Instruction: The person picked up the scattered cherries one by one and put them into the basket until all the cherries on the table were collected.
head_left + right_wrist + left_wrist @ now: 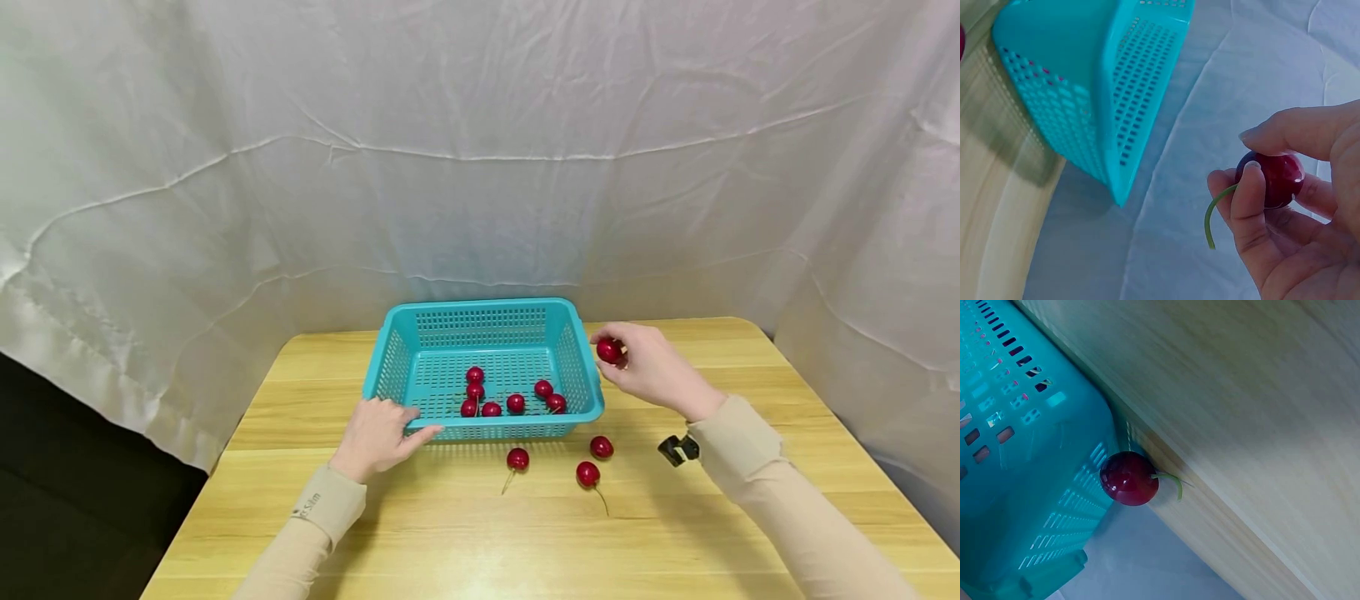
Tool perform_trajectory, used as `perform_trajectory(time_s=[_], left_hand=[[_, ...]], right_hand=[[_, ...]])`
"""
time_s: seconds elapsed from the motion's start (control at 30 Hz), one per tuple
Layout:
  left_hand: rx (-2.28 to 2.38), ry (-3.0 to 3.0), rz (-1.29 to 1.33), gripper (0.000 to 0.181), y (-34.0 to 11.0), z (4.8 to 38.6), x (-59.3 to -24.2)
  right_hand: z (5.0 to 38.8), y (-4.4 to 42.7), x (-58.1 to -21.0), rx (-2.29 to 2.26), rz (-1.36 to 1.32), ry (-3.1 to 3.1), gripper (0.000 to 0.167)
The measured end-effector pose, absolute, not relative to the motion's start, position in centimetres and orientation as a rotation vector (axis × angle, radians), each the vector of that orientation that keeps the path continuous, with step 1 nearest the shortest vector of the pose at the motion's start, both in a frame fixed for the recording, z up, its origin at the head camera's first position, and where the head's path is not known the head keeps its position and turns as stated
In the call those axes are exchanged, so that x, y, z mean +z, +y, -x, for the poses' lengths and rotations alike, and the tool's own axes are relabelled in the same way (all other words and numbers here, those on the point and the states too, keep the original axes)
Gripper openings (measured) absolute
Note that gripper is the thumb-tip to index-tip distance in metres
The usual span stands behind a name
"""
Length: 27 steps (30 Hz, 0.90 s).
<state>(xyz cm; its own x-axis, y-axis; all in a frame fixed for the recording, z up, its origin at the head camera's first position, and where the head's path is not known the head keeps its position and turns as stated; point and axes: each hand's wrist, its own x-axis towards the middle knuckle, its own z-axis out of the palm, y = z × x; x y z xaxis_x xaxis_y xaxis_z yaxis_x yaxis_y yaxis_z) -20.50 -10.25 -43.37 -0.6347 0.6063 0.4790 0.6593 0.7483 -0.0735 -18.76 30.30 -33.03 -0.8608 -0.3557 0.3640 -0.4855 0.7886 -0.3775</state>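
My right hand (pixel 648 367) pinches a red cherry (pixel 1282 178) between thumb and fingers, just off the right end of a turquoise plastic basket (pixel 480 423). A curved green stem (pixel 1210 219) hangs from that cherry in the right wrist view. At the basket's near left corner, my left hand (pixel 378 433) grips the rim, with the thumb along the front side. Inside the basket lie several cherries (pixel 515 404), mostly toward the front. Three more rest on the table before it: one cherry (pixel 517 459) near the middle, another cherry (pixel 602 447) and a stemmed cherry (pixel 588 474) farther right.
The wooden table (pixel 480 533) carries everything. Pale draped cloth (pixel 480 217) hangs behind and at both sides. A small black clip (pixel 678 450) sits by the right cuff. Dark ground (pixel 82 483) shows past the table's left edge.
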Motion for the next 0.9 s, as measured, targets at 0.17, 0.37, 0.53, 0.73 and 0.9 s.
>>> perform_trajectory(time_s=[0.17,0.37,0.53,0.73,0.9], left_hand=[[-0.153,-2.472,0.956,0.067,-10.2,20.6,-43.4],[-0.158,-2.467,0.954,0.068,-10.2,20.6,-43.6],[-0.161,-2.475,0.951,0.07,-10.2,20.6,-43.7],[-0.164,-2.474,0.95,0.07,-10.2,20.5,-43.6],[-0.167,-2.48,0.95,0.069,-10.2,20.6,-43.7]], right_hand=[[19.2,29.3,-32.8,0.713,-0.675,-2.717,0.027],[19.7,28.0,-32.5,0.719,-0.708,-2.743,0.029],[20.5,27.1,-32.6,0.684,-0.744,-2.766,0.027],[21.5,25.8,-32.6,0.651,-0.807,-2.772,0.024],[22.4,24.8,-32.9,0.633,-0.84,-2.813,0.026]])
